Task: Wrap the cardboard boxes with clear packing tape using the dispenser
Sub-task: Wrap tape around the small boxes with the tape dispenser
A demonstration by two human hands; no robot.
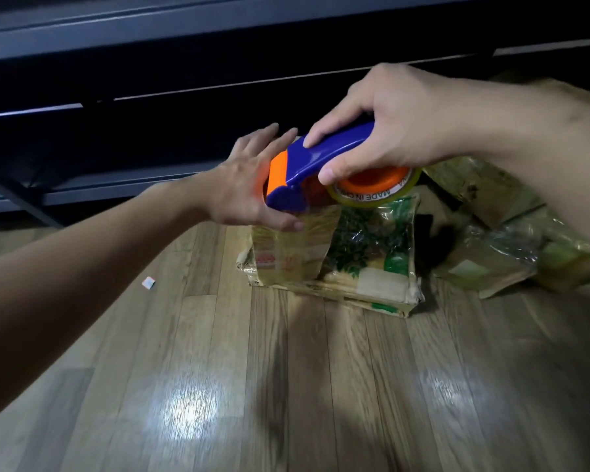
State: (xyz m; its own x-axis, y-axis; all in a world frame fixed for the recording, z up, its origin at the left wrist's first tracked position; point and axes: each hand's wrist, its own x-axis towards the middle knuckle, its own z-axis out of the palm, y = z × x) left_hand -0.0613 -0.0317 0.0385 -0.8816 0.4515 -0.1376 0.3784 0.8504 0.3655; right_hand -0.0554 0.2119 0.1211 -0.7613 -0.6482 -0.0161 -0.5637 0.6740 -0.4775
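The box (355, 260) stands upright on the wood floor (286, 386), its printed faces shiny with clear wrap. Just above its top the right hand (399, 131) grips the blue-and-orange dispenser (327, 155), fingers curled over the handle and thumb beside the tape roll (372, 194). The left hand (246, 185) is at the box's upper left corner, fingers straight and spread, holding nothing, thumb at the top edge. More boxes (498, 264) lie just right of the box, and a white scrap (148, 283) lies well to its left.
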